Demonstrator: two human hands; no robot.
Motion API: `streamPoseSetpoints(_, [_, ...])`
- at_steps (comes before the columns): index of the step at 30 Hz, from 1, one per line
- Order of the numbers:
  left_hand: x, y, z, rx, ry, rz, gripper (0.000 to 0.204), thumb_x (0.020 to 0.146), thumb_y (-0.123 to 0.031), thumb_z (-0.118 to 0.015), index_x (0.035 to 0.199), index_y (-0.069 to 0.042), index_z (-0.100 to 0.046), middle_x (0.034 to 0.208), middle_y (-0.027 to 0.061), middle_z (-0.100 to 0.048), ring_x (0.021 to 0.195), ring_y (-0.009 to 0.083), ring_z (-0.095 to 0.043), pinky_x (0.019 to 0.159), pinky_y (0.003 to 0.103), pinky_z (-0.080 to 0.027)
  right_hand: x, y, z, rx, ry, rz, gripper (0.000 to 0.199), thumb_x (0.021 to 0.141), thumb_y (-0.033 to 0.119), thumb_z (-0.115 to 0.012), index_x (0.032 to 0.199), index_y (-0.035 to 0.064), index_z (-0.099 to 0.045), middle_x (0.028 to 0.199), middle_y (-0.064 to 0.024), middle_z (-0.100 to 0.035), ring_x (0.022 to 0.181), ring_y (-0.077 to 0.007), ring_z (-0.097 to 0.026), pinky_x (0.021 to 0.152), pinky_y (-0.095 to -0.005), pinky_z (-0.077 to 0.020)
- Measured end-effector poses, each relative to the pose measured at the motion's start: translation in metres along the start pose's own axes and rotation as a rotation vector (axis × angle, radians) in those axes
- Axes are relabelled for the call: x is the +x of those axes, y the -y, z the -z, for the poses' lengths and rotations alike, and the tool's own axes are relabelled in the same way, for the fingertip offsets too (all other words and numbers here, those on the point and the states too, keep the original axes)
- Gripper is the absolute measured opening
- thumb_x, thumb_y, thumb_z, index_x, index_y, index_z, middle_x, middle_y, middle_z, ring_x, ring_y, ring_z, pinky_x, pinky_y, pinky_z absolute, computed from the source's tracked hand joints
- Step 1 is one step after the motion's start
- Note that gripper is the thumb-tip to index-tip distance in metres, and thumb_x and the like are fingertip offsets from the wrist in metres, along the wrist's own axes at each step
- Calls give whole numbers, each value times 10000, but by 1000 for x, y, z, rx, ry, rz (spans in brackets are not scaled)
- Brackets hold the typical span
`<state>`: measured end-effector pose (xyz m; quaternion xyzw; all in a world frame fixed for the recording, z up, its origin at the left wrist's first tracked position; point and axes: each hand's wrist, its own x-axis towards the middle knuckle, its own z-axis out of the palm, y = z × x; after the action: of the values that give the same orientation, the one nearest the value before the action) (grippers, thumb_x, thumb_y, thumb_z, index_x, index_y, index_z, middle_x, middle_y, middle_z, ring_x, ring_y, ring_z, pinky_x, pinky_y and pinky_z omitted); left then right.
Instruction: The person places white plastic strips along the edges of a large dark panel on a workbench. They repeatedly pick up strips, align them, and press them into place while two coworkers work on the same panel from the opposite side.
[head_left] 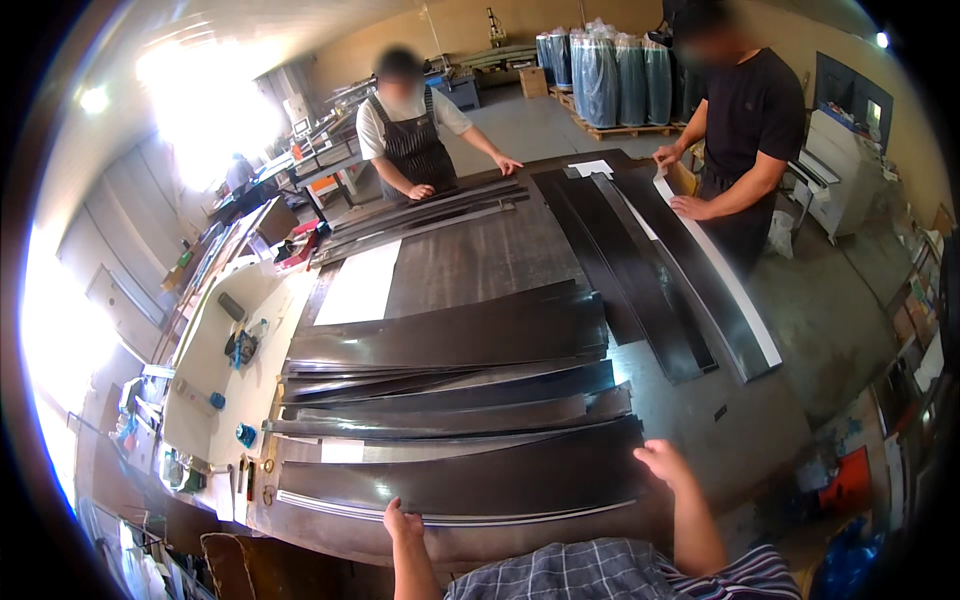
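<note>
A long dark flexible sheet [470, 470] lies across the near side of the table, with thin white strips [560, 517] along its front edge. At that front edge, left of the middle, my left hand [403, 522] has its fingers bent around the border. My right hand [664, 463] is at the sheet's right end, fingers curled in at the corner. Just beyond lies a loose stack of similar dark sheets [450, 335], their ends overlapping unevenly. The undersides of both hands are hidden.
Across the table one person in a striped apron [408, 140] rests both hands near narrow dark strips [420, 225]. At the right, another person [745, 130] handles a long white strip [735, 275] over dark sheets. Tape rolls [246, 434] and pens [245, 478] lie at the left edge.
</note>
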<state>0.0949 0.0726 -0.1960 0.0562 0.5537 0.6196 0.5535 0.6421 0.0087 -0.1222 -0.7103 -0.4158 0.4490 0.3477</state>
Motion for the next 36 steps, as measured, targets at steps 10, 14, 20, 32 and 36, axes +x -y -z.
streamPoseSetpoints(10, [-94, -3, -52, 382, -164, -493, 619, 784, 29, -585, 1361, -31, -367, 1320, 142, -420, 1207, 251, -438, 1009, 368, -365, -87, 214, 24, -48, -213, 734, 283, 806, 153, -710, 1024, -8, -631, 978, -148, -681, 914, -277, -654, 788, -333, -514])
streamPoseSetpoints(14, [-108, 28, -93, 440, 52, -512, 596, 766, 14, -616, 1326, -31, -416, 1319, 135, -447, 1203, 270, -457, 1013, 371, -373, -182, 302, 27, 332, -474, 1490, 145, 787, 154, -696, 870, 70, -612, 846, -60, -616, 790, -208, -578, 683, -285, -458])
streamPoseSetpoints(20, [-148, 35, -121, 577, 150, -481, 587, 757, -32, -649, 1306, -56, -442, 1325, 115, -454, 1221, 263, -460, 972, 386, -410, -208, 337, 41, 657, 126, 2024, 320, 836, 158, -699, 1148, 193, -636, 1216, 89, -554, 1117, -117, -502, 873, -345, -413])
streamPoseSetpoints(32, [-167, 55, -106, 621, 238, -410, 550, 766, 2, -628, 1291, -41, -468, 1297, 113, -491, 1225, 241, -463, 1004, 364, -398, -203, 340, 13, 933, -483, 2337, 249, 807, 156, -710, 1012, 192, -574, 953, 84, -555, 935, -102, -502, 703, -289, -428])
streamPoseSetpoints(36, [-176, 54, -115, 777, 270, -386, 533, 782, -43, -633, 1290, -70, -476, 1281, 89, -506, 1220, 225, -470, 962, 365, -394, -218, 323, 17, 818, -428, 1978, 159, 806, 196, -698, 930, 144, -611, 860, 13, -603, 851, -151, -561, 642, -302, -448])
